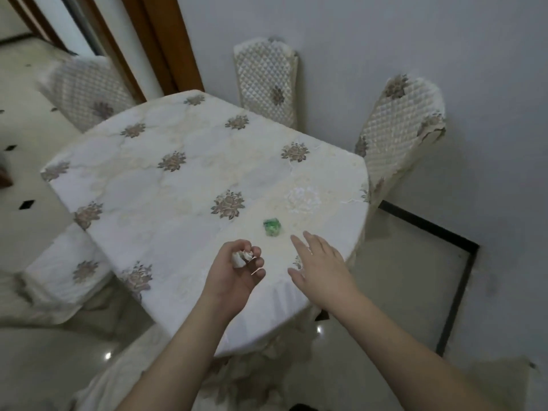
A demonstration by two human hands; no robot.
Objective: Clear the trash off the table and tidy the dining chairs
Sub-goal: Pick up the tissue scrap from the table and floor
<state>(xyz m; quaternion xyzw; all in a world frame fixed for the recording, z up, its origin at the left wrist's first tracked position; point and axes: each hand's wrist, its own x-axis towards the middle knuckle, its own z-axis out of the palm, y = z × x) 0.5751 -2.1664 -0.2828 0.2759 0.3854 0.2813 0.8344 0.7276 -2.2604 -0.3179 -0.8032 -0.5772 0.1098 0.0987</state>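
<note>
The left hand (234, 271) curls its fingers (257, 264) around a crumpled white paper (240, 258) above the near part of the bench (166, 185). The right hand (321, 266) hovers with straight, spread fingers, holding nothing, just beside a green wrapper (272, 227) lying on the flowered cloth. Three covered chairs (268, 81) stand around the far sides.

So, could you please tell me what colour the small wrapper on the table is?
Green wrapper, clearest in the head view.

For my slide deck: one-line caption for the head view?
Left hand holds crumpled paper; open right hand reaches toward green wrapper on table.
</note>
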